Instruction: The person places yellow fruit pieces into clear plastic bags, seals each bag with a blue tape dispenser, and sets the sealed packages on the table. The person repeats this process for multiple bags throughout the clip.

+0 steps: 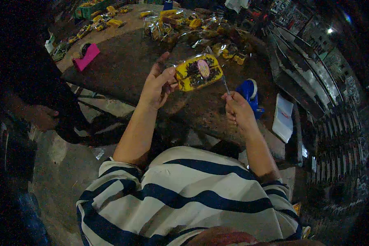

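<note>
Left hand (157,87) and right hand (240,110): we are pinching a clear packet (187,83) between them, thumb and fingers clamped on its left end and on the plastic drawn from its right. We are holding it over a dark table (123,61). Beyond, we are seeing a heap of bagged yellow pieces (192,24) and a green crate (95,9) with yellow pieces. Our packet is containing a yellow-and-dark item; its oval pink label (203,69) is showing print too small to read.
</note>
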The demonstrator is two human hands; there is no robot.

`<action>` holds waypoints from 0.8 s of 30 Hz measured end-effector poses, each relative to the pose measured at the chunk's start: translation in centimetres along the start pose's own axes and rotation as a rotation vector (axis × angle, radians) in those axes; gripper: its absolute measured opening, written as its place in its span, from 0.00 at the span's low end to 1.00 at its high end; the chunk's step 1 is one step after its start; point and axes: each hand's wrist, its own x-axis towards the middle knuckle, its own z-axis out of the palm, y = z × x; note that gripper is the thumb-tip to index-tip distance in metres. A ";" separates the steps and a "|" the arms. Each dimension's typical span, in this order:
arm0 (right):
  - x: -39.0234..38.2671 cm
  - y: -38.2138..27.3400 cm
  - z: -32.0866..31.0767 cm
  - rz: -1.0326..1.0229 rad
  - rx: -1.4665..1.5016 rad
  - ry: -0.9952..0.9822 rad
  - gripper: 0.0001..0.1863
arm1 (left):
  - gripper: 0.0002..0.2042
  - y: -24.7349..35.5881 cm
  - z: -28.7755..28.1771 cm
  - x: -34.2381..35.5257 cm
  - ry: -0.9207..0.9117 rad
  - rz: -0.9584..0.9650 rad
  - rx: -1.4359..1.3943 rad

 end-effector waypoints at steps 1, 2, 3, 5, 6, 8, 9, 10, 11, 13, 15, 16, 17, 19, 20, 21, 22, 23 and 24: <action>-0.8 -0.1 -0.2 0.030 0.082 -0.028 0.12 | 0.19 0.1 0.2 0.0 -0.073 0.028 0.001; -1.5 -0.3 -0.2 0.071 0.122 -0.004 0.13 | 0.18 0.2 0.6 0.1 -0.060 -0.024 0.031; -2.3 -0.4 -0.3 0.090 0.185 -0.008 0.13 | 0.18 0.0 1.0 0.1 -0.060 -0.056 0.050; -3.4 -0.4 -0.4 0.110 0.273 -0.012 0.15 | 0.15 -0.6 1.7 0.2 -0.033 -0.140 0.072; -3.8 -0.4 -0.6 0.107 0.295 -0.009 0.15 | 0.15 -1.1 2.0 0.1 0.000 -0.178 0.035; -4.6 -0.1 -1.0 0.102 0.350 0.004 0.16 | 0.14 -2.3 2.4 0.0 0.019 -0.213 -0.039; -4.9 0.2 -1.3 0.105 0.380 0.002 0.16 | 0.16 -2.7 2.4 0.2 -0.016 -0.218 0.030; -5.1 0.5 -1.6 0.107 0.404 -0.034 0.16 | 0.20 -3.4 2.6 0.3 0.016 -0.126 0.271; -5.4 0.9 -2.0 0.114 0.476 -0.037 0.16 | 0.22 -3.8 2.6 0.3 0.011 -0.172 0.224; -5.6 1.7 -2.6 0.125 0.633 -0.076 0.16 | 0.26 -4.9 3.0 0.2 0.083 -0.203 0.231; -5.6 2.5 -2.7 0.092 0.598 -0.046 0.17 | 0.33 -5.8 3.9 0.1 0.180 0.066 0.776; -5.5 2.8 -2.6 0.074 0.602 -0.045 0.17 | 0.33 -6.4 4.6 -0.4 0.308 0.438 1.283; -5.5 3.1 -2.5 0.072 0.596 0.001 0.17 | 0.29 -6.8 5.2 -0.7 0.239 0.626 1.223; -5.5 3.6 -2.2 0.077 0.607 0.108 0.17 | 0.11 -7.8 7.0 -1.3 -0.010 0.285 1.001; -5.6 3.8 -2.1 0.046 0.611 0.070 0.16 | 0.08 -8.6 8.1 -1.9 -0.097 0.196 1.046; -5.8 4.0 -1.9 0.031 0.616 0.079 0.16 | 0.08 -8.9 8.8 -2.0 -0.227 0.440 1.141; -6.1 4.2 -2.0 0.036 0.634 0.084 0.15 | 0.09 -9.3 9.3 -2.1 -0.301 0.185 1.090; -6.4 4.4 -2.0 0.021 0.601 0.109 0.15 | 0.10 -9.9 10.0 -2.4 -0.394 -0.098 1.030; -6.8 4.5 -2.3 0.035 0.583 0.096 0.16 | 0.11 -10.8 10.7 -2.7 -0.466 -0.346 0.877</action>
